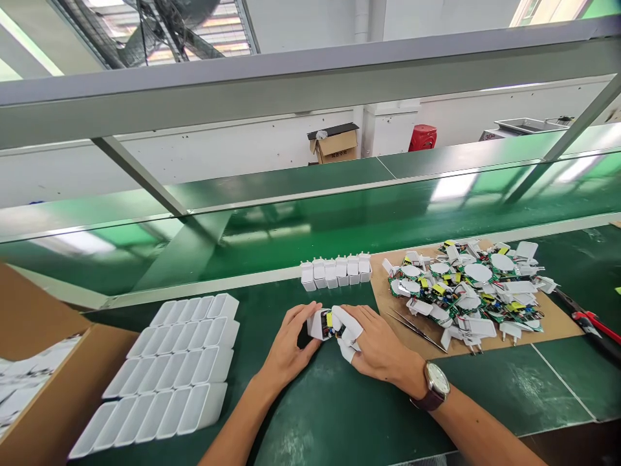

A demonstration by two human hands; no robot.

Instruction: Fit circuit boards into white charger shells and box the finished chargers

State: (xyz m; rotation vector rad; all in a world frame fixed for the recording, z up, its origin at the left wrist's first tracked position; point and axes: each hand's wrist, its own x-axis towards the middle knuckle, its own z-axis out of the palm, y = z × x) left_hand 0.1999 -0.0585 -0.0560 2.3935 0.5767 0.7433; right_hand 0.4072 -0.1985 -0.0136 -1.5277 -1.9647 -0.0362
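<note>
My left hand grips a white plastic housing between thumb and fingers. Beside it my right hand, with white coverings on some fingertips and a watch at the wrist, holds a small circuit board with a yellow part at the housing's mouth. How far the board sits inside is hard to tell. Behind the hands stands a short row of white housings. On brown cardboard to the right lies a heap of circuit boards with white plug parts.
Rows of open white housings lie at the left, next to a cardboard box of white parts. Tweezers rest on the cardboard's front edge. Red-handled pliers lie far right. A metal frame bar crosses above the bench.
</note>
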